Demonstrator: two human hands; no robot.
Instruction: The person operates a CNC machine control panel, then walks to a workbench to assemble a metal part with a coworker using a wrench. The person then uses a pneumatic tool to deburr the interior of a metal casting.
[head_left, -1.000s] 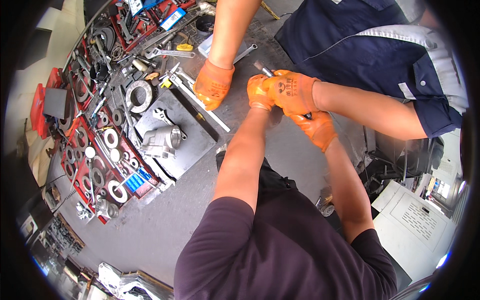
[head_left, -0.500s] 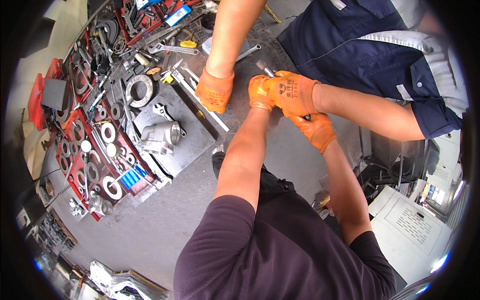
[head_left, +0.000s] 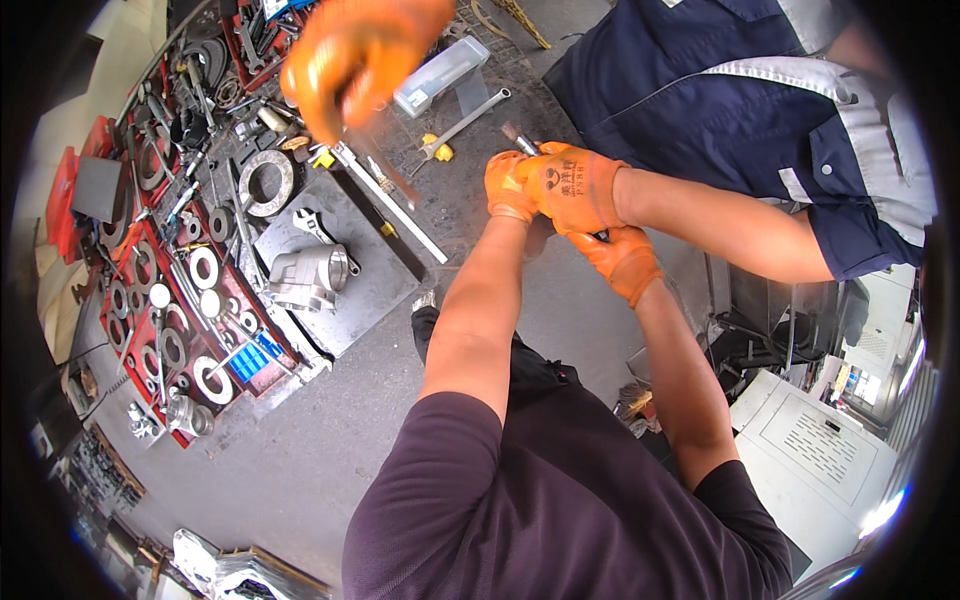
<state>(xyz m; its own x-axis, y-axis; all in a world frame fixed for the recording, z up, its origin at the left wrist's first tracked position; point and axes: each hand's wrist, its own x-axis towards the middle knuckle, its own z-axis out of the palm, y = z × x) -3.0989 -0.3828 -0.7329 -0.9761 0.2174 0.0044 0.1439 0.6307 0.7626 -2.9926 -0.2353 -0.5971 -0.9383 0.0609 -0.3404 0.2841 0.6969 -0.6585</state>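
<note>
Gripping hands: two, left hand and right hand, fingers curled tight, apparently both around one rod.
Co-worker's hands: two, near hand between them, far hand blurred.
Rod look: silvery, brown bristly tip jutting past the left hand, mostly covered.

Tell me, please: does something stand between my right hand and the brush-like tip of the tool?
Yes. In this view, the co-worker's gloved hand lies between your right hand and the brush-like tip; your left hand is beside that glove.
</note>
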